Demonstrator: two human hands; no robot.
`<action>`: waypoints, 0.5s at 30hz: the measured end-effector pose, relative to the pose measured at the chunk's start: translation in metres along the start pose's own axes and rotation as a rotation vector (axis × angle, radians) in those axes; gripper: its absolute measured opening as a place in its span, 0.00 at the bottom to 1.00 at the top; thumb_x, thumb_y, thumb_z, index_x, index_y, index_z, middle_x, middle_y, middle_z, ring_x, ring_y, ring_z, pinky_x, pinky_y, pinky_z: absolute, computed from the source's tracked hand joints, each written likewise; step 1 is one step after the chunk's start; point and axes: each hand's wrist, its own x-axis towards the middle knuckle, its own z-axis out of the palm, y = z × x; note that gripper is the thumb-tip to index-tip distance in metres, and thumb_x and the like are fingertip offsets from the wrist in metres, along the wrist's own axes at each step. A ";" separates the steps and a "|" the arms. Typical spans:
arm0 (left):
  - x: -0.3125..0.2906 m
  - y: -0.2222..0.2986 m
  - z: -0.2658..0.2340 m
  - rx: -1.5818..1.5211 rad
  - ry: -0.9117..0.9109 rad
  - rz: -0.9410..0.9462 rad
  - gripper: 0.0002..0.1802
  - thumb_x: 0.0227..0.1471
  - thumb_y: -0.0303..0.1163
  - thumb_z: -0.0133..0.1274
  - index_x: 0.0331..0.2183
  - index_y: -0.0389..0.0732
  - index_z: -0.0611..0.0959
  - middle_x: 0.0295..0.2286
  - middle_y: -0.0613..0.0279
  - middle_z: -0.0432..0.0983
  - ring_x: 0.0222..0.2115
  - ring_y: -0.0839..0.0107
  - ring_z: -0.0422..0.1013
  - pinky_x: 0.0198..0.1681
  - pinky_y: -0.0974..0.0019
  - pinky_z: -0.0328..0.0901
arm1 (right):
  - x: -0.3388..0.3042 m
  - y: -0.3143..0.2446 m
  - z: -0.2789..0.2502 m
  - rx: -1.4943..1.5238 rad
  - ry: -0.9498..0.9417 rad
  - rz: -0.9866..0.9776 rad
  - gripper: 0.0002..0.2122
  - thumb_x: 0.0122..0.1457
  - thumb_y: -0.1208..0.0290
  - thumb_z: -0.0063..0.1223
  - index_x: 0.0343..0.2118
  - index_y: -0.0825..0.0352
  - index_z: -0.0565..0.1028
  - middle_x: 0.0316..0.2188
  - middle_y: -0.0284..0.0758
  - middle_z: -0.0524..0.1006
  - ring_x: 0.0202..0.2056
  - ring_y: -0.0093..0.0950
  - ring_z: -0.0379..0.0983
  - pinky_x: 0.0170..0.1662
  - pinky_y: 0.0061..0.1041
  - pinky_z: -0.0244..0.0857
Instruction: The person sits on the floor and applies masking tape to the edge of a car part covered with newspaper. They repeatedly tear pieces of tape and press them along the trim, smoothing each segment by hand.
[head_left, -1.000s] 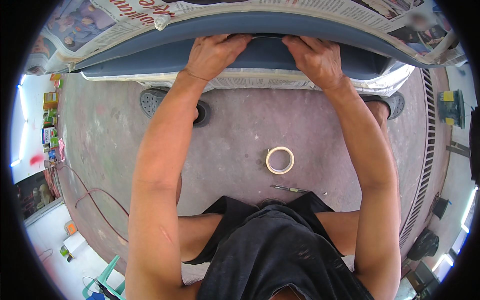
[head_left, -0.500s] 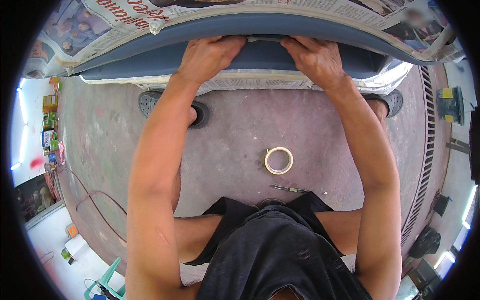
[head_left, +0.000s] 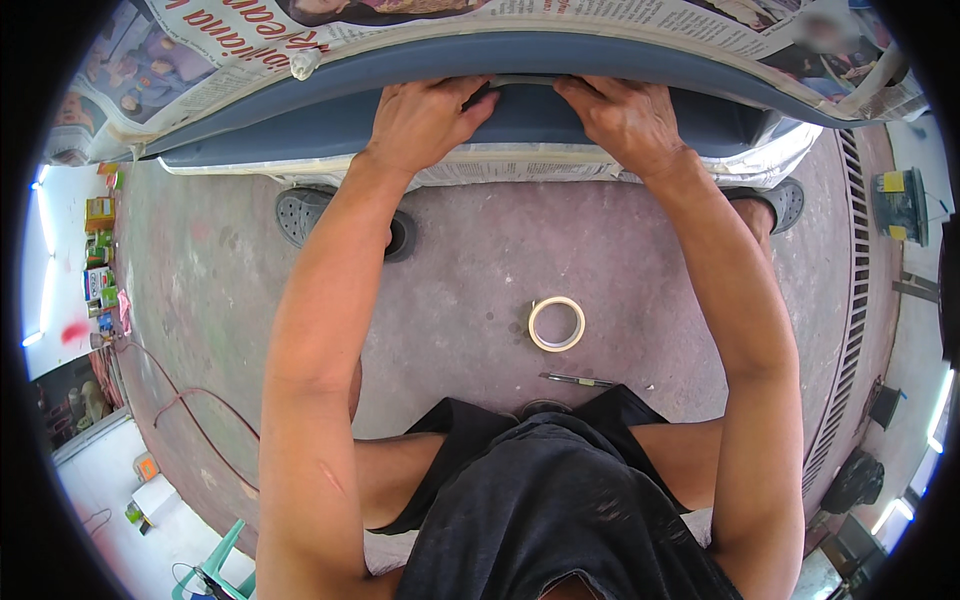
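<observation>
A blue-grey panel point(head_left: 400, 57), curved and edged with newspaper, spans the far side. A pale narrow strip, apparently masking tape point(head_left: 527, 80), runs along its lower edge between my hands. My left hand point(head_left: 422, 125) reaches to the strip's left end; its thumb stands away from the fingers, whose tips are partly hidden under the edge. At the strip's right end, my right hand point(head_left: 627, 120) is closed, thumb and fingers together on it. A roll of masking tape point(head_left: 557, 347) lies on the floor, with a thin utility knife point(head_left: 577, 379) nearer to me.
Newspaper masking point(head_left: 400, 30) covers the surface above the panel. Under it, a paper-covered lower edge point(head_left: 500, 165) juts toward me. Grey clogs point(head_left: 300, 215) are on my feet. A red hose point(head_left: 185, 390) curls at left; a floor grate point(head_left: 853, 250) and a bucket point(head_left: 902, 208) are at right.
My left thumb has come away from the strip and now points apart from the fingers. The left hand has shifted slightly right. My right hand stays at its end, moved a touch leftward.
</observation>
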 end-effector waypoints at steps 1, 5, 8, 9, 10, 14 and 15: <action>0.000 0.000 0.000 0.004 0.001 -0.005 0.13 0.47 0.35 0.71 0.37 0.43 0.92 0.33 0.59 0.86 0.33 0.58 0.81 0.39 0.59 0.74 | 0.000 0.000 0.000 0.004 0.003 0.001 0.10 0.49 0.74 0.67 0.35 0.56 0.88 0.39 0.23 0.83 0.40 0.28 0.81 0.46 0.33 0.74; 0.001 -0.001 0.003 0.002 -0.006 0.012 0.13 0.47 0.34 0.71 0.37 0.44 0.92 0.33 0.60 0.86 0.33 0.59 0.81 0.39 0.59 0.75 | -0.002 0.001 0.003 -0.002 0.005 0.007 0.10 0.49 0.74 0.68 0.35 0.56 0.88 0.39 0.24 0.83 0.40 0.29 0.81 0.45 0.34 0.74; 0.002 -0.001 0.003 0.025 0.007 0.043 0.12 0.46 0.33 0.70 0.37 0.45 0.92 0.33 0.61 0.86 0.34 0.59 0.81 0.39 0.59 0.75 | -0.002 0.001 0.002 0.001 0.008 0.017 0.10 0.49 0.74 0.68 0.35 0.56 0.88 0.39 0.24 0.83 0.40 0.30 0.81 0.45 0.34 0.75; 0.002 -0.001 0.003 0.025 0.003 0.048 0.12 0.46 0.32 0.70 0.37 0.45 0.92 0.33 0.61 0.85 0.35 0.59 0.81 0.40 0.58 0.75 | -0.002 0.002 0.003 0.004 0.014 0.016 0.10 0.48 0.74 0.69 0.35 0.56 0.88 0.39 0.24 0.83 0.40 0.30 0.81 0.44 0.34 0.75; 0.001 -0.002 0.003 0.025 -0.002 0.054 0.11 0.46 0.32 0.70 0.36 0.45 0.92 0.33 0.61 0.85 0.35 0.58 0.80 0.40 0.58 0.75 | -0.003 0.002 0.003 0.007 0.020 0.015 0.10 0.48 0.74 0.69 0.35 0.56 0.88 0.39 0.25 0.83 0.40 0.30 0.81 0.44 0.34 0.75; -0.001 -0.004 0.005 0.016 -0.040 0.024 0.10 0.46 0.30 0.69 0.36 0.44 0.92 0.34 0.61 0.85 0.35 0.58 0.80 0.40 0.57 0.74 | -0.002 0.004 0.004 0.008 0.031 0.011 0.09 0.49 0.74 0.69 0.34 0.56 0.88 0.38 0.25 0.84 0.40 0.31 0.81 0.44 0.34 0.75; -0.002 -0.004 0.006 0.014 -0.040 0.022 0.10 0.46 0.30 0.69 0.35 0.44 0.92 0.34 0.61 0.85 0.35 0.57 0.80 0.40 0.57 0.74 | -0.002 0.003 0.004 0.007 0.034 0.010 0.09 0.49 0.74 0.69 0.34 0.57 0.88 0.38 0.25 0.84 0.40 0.31 0.81 0.44 0.35 0.75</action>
